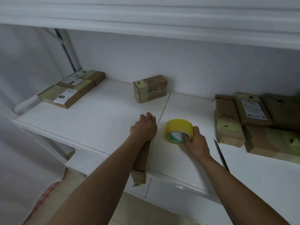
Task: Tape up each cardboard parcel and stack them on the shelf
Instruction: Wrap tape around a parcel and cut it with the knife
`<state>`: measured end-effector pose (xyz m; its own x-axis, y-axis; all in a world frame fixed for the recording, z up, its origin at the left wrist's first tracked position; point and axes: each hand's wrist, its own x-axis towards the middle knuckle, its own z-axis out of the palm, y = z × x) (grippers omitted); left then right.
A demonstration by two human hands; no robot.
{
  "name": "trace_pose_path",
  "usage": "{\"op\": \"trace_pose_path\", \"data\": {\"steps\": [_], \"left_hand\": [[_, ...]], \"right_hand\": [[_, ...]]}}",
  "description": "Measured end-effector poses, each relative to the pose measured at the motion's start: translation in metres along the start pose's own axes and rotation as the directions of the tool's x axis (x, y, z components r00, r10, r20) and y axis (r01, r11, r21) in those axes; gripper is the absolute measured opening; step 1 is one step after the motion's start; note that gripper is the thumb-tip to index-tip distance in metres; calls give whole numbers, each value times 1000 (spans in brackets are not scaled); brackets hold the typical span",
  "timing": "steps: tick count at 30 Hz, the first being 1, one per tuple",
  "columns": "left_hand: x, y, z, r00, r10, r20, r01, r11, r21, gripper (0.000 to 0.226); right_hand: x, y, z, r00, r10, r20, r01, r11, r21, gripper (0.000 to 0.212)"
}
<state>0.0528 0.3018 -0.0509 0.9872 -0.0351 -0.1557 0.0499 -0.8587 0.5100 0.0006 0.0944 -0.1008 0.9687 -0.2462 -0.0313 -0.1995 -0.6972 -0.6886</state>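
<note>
White laminate shelf, broad, smooth and matt, with a thin seam running front to back through the middle. Right-hand heap of parcels: flat brown cardboard, several overlapping, bands of pale yellowish tape and printed labels visible on some; whether every one is sealed, impossible to judge. Far-left row of three flat parcels, laid side by side and touching, each carrying a white label and a tape band, apparently finished and put away. Single blocky parcel at the back centre, upright on its long edge, tape wrapped round one end. Long narrow parcel lying along the seam at the front, its near end overhanging the shelf edge and showing a loose flap, so probably the one in hand and not yet sealed. Left hand curled over the far end of that long parcel, gripping it. Right hand clasping the tape roll, thumb hooked into the core; roll glossy translucent yellow, on edge on the shelf just right of the seam. Thin dark blade-like tool lying beside the right forearm, identity uncertain. Judged stage: some parcels taped, stacking unfinished.
</note>
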Motion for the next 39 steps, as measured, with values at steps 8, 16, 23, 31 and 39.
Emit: {"op": "trace_pose_path", "data": {"steps": [8,16,23,31,39], "left_hand": [[-2,11,1,999,-40,-26,43,995,90,35],[-11,27,5,988,-119,-99,135,975,177,43],[-18,34,5,954,-228,-194,228,973,-25,28],[-17,38,8,972,-186,-144,200,975,91,31],[-13,28,4,967,-216,-134,231,966,113,30]], "right_hand": [[-20,36,-34,994,-108,-7,101,945,-312,28],[-22,44,-35,986,-158,61,157,987,24,49],[-14,55,-48,958,-253,136,264,962,-67,67],[-9,64,-62,945,-290,152,315,932,-181,73],[-8,63,-60,948,-290,129,314,916,-249,71]]}}
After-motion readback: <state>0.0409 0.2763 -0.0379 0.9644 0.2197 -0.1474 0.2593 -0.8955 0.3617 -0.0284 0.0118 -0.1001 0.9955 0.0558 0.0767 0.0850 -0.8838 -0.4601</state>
